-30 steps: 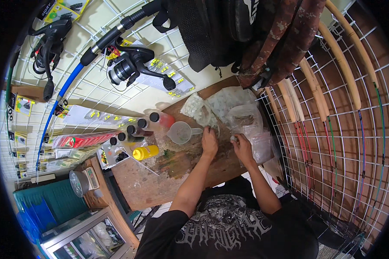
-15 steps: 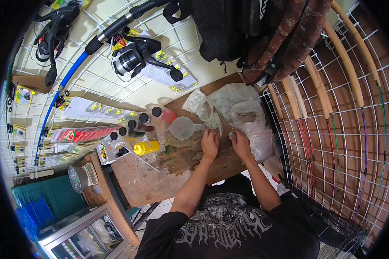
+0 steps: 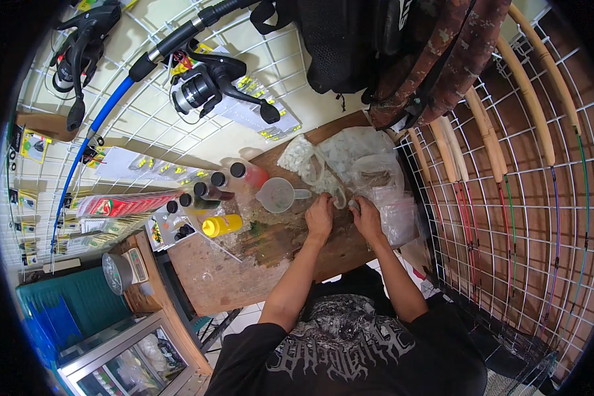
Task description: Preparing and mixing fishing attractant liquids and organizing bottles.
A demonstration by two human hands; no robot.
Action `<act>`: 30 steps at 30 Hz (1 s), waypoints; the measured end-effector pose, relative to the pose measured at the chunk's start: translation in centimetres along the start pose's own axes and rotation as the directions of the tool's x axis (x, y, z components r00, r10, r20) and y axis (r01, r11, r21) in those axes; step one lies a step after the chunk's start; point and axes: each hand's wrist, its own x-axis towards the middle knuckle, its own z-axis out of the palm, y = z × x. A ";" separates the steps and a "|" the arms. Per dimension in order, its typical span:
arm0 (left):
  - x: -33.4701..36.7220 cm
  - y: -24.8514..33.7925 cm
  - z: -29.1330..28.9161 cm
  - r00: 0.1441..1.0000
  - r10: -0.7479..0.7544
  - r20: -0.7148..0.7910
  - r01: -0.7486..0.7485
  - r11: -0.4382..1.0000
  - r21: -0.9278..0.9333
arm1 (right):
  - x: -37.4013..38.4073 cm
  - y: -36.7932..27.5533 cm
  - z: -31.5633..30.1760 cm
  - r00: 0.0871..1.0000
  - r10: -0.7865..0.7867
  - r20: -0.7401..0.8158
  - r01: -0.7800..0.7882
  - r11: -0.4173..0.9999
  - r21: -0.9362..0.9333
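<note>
My left hand (image 3: 319,218) is closed beside the loose handle of a thin plastic bag (image 3: 318,173) filled with small white pieces. What its fingers hold, if anything, is too small to make out. A short way to the right, my right hand (image 3: 367,219) pinches a small pale object (image 3: 354,205) between thumb and fingers. Left of the bag stands a translucent measuring jug (image 3: 275,196), its handle toward my left hand. Clear plastic bags (image 3: 393,212) lie just beyond my right hand, below a larger whitish bag (image 3: 358,146).
A yellow squeeze bottle (image 3: 222,226) and several dark-capped jars (image 3: 249,174) line the left of the wooden table (image 3: 280,280). A thin white stick (image 3: 226,249) lies near them. Wire grids with fishing reels (image 3: 198,92) and rods flank the table; a backpack (image 3: 402,66) hangs over its far end.
My left hand has drawn slightly back from the bag's handle, which now shows as a loop beside the fingertips. The right hand has barely moved and still pinches the pale object.
</note>
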 end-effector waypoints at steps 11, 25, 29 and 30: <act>-2.0 -0.5 0.8 0.997 0.026 0.072 -0.035 0.990 0.135 | 0.2 -0.2 -0.6 0.990 -0.023 0.136 0.031 0.998 -0.054; -0.3 -1.0 0.9 0.993 -0.047 0.111 0.042 0.998 0.049 | -0.1 0.3 1.8 0.995 -0.070 0.076 0.073 0.996 -0.042; -0.5 -0.3 -0.3 0.991 -0.041 0.128 0.038 0.999 0.023 | -0.1 0.6 2.7 0.993 -0.107 0.041 0.109 0.992 -0.068; -0.5 0.1 -0.8 0.991 -0.057 0.124 0.052 0.997 0.048 | -0.1 0.4 2.6 0.994 -0.093 0.063 0.097 0.994 -0.054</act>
